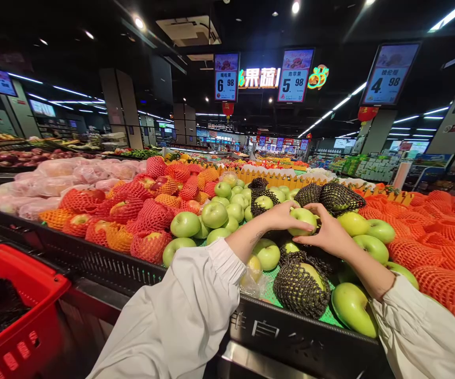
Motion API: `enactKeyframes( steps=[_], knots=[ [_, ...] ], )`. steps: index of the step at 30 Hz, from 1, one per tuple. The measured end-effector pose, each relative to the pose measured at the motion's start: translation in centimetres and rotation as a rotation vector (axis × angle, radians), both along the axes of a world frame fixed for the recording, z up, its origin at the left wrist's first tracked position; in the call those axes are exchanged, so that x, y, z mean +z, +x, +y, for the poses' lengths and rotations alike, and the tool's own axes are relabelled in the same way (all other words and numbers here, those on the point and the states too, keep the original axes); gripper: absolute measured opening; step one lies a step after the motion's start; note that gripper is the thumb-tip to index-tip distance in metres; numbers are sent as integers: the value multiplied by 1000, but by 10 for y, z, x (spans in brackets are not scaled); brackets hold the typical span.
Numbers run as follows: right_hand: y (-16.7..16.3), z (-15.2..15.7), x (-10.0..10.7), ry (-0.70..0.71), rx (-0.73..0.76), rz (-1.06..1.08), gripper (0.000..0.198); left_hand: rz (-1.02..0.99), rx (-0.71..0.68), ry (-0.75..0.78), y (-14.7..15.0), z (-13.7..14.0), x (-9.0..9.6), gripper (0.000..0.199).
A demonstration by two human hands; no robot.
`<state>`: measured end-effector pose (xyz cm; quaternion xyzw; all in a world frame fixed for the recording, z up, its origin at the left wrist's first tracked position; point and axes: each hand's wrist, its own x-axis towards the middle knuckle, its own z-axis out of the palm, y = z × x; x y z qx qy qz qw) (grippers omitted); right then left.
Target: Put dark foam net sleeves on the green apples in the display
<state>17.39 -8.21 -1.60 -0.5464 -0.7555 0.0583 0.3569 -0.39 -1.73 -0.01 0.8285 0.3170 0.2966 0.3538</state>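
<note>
Both of my hands are around one green apple (302, 220), above the pile in the produce bin. My left hand (280, 217) grips it from the left, and my right hand (326, 229) has fingers and thumb about its right side. Just below lies an apple in a black foam net (302, 287), tilted among the others. More netted apples (340, 199) rest behind my right hand. Loose green apples (214, 215) are heaped to the left, and a large one (354, 309) sits by the bin's front edge under my right wrist.
Apples in red and orange foam nets (154, 216) fill the bin further left, beside bagged fruit (59, 181). Orange-netted fruit (436, 252) lies at the right. A red shopping basket (26, 321) with a black bag stands at lower left. Price signs (295, 75) hang overhead.
</note>
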Motion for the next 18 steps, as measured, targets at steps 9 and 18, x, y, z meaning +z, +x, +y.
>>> enactKeyframes(
  steps=[9,18],
  knots=[
    [-1,0,2,113,-153,162,78,-367,147,87,0,17,7,42],
    [6,6,1,129,-257,179,89,-465,793,-89,-27,67,2,30]
  ],
)
